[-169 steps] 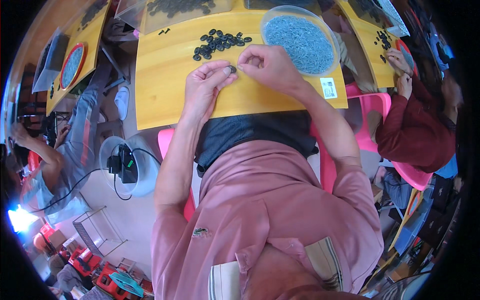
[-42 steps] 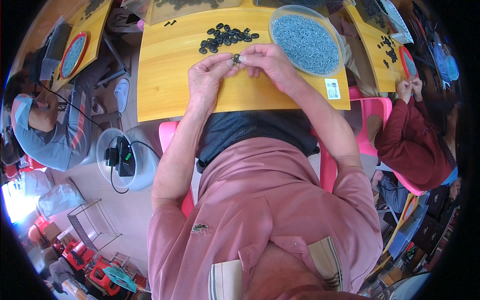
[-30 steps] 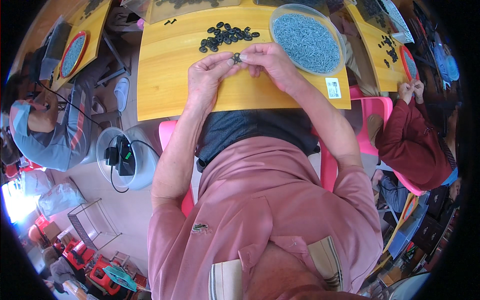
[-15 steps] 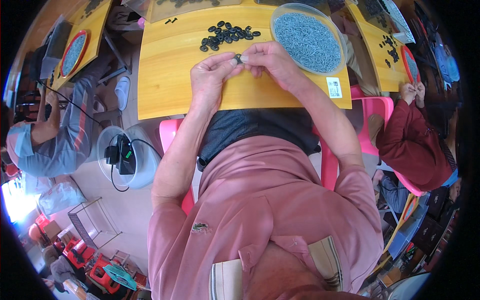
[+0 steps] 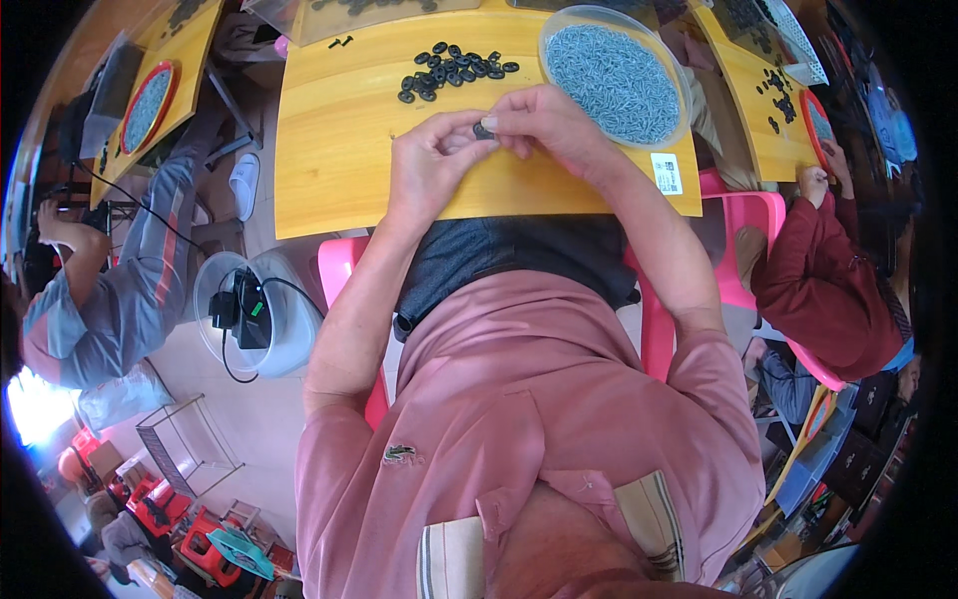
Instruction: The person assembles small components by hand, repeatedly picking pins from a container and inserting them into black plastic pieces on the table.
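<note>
In front of my chest, over the near half of the yellow wooden table [image 5: 339, 170], my left hand [image 5: 427, 165] and my right hand [image 5: 549, 125] meet at the fingertips. Both pinch one small black oval part [image 5: 483, 131]; the fingers cover much of it, so whether a screw sits in it cannot be seen. Just beyond my hands lies a loose pile of similar black oval parts [image 5: 454, 72], several with holes. To the right of my right hand stands a round clear tub [image 5: 688, 100] full of small bluish-silver screws [image 5: 614, 85].
Two small black pieces [image 5: 342, 42] lie near a clear bin [image 5: 399, 12] at the back. A white label [image 5: 667, 174] sticks to the table's right corner. Co-workers sit at tables on both sides, one in maroon [image 5: 823, 280]. A white bin with a black adapter [image 5: 249, 309] stands left.
My hands have shifted slightly right and nearer to me, with the black part turned in the fingertips. The co-worker at right has parted their hands; the one at left has moved an arm.
</note>
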A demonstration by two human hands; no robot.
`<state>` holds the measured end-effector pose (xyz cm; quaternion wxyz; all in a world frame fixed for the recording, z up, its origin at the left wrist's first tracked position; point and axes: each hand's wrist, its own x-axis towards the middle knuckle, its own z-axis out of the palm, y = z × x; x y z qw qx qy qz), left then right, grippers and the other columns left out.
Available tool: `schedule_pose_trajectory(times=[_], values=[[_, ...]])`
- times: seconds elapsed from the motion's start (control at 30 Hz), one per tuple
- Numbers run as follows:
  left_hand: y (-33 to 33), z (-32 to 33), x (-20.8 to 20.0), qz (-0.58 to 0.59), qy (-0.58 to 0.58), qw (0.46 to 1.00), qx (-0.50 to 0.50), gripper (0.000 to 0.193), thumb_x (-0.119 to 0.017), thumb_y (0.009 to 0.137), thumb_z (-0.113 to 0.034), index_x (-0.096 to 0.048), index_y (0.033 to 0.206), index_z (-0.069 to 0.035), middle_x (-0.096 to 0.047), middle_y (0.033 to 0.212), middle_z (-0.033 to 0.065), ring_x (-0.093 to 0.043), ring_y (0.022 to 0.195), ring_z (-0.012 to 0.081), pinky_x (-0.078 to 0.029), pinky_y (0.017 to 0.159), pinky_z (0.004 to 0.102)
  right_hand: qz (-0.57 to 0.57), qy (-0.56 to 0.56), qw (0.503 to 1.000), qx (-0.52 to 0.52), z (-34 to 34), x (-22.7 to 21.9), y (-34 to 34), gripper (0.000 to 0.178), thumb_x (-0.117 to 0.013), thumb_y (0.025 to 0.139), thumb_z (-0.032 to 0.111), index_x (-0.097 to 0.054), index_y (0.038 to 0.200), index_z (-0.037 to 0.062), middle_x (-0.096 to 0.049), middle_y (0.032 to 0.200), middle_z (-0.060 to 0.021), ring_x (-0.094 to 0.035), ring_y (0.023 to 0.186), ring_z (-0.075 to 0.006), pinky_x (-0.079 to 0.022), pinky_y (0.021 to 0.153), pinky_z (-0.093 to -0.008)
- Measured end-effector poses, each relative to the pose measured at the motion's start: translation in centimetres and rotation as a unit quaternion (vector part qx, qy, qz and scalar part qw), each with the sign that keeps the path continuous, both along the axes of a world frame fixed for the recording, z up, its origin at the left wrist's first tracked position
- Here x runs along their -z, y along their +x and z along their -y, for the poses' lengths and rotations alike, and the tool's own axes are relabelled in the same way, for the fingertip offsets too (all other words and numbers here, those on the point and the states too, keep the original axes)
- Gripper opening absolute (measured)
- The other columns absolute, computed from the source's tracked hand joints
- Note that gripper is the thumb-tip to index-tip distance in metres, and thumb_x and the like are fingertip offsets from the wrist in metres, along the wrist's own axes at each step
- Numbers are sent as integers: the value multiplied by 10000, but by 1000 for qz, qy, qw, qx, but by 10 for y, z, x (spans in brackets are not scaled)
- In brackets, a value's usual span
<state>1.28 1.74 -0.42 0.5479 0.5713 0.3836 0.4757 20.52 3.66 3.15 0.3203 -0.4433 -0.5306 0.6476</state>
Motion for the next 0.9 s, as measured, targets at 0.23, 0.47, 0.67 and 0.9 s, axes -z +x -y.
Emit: schedule_pose_trajectory(times=[0.23, 0.47, 0.67, 0.9], values=[[0, -1, -8, -151, 113, 980, -69, 282, -802, 771, -61, -702, 1029, -8, -678, 775, 76, -617, 680, 101, -526, 634, 258, 17, 10, 1000, 11, -3, 1, -3, 209, -693, 856, 215, -650, 762, 33, -582, 659, -1, -493, 567, -63, -368, 531, -205], [-1, 12, -12, -221, 145, 960, -92, 210, -824, 768, -104, -720, 923, -7, -618, 679, 44, -538, 607, 91, -474, 558, 262, 26, 32, 999, 24, 10, -4, -8, 200, -684, 839, 184, -630, 712, 39, -557, 613, 3, -487, 533, -58, -354, 479, -217], [-2, 15, -11, -221, 171, 956, -91, 186, -804, 792, -114, -724, 919, -4, -623, 651, 57, -549, 577, 100, -464, 530, 266, 15, 23, 1000, 8, 14, -6, -6, 181, -688, 843, 174, -642, 757, 22, -567, 635, -5, -485, 531, -62, -358, 484, -216], [-2, 7, -17, -184, 156, 968, -73, 258, -799, 792, -97, -708, 1011, 5, -655, 757, 61, -590, 671, 81, -496, 617, 238, 25, 5, 1000, 5, 7, -17, -2, 183, -697, 851, 194, -654, 796, 26, -596, 646, -17, -542, 534, -77, -404, 492, -214]])
